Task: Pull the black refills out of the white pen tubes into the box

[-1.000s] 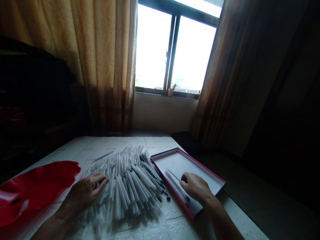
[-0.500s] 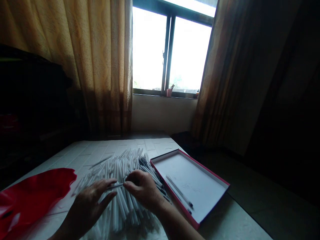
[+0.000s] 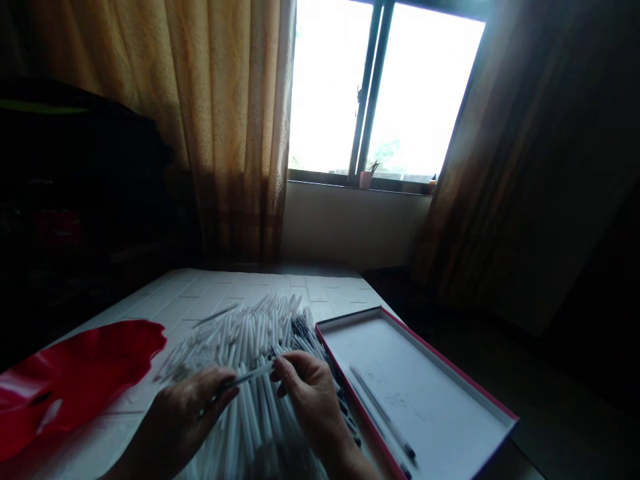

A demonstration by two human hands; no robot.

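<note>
Two bare hands hold one thin pen tube [image 3: 255,374] btwn them, over the near part of a big pile of tubes [image 3: 257,330]. Left hand [image 3: 193,407] pinches the tube's left end, thumb and fingers pressed together on it; right hand [image 3: 313,393] grips the other end w/ thumb and fingertips, its knuckles curled. Tube is tilted – right end a bit higher in view than the left – and looks clear/whitish w/ a darker stretch near the left hand. Fine detail there is too blurred to tell.

Pile spreads across the middle of the white table [image 3: 200,287], mostly pale see-through tubes, plus a cluster w/ dark tips [image 3: 303,327] on its right side, near the box. One loose tube [image 3: 215,315] lies at the pile's far left edge.

Right of the pile: a shallow box [image 3: 450,400], white inside, red rim, its near end cut off by the frame. Two pens [image 3: 384,410] w/ dark ends lie in it, roughly parallel, along the left wall.

Left of the pile: a red wavy-edged dish or sheet [image 3: 85,380] – can't tell which. Bkgd: bright window [image 3: 415,93], a pink cup [image 3: 366,179] w/ thin sticks on its sill, patterned curtains [image 3: 230,120] either side, dark room edges.
</note>
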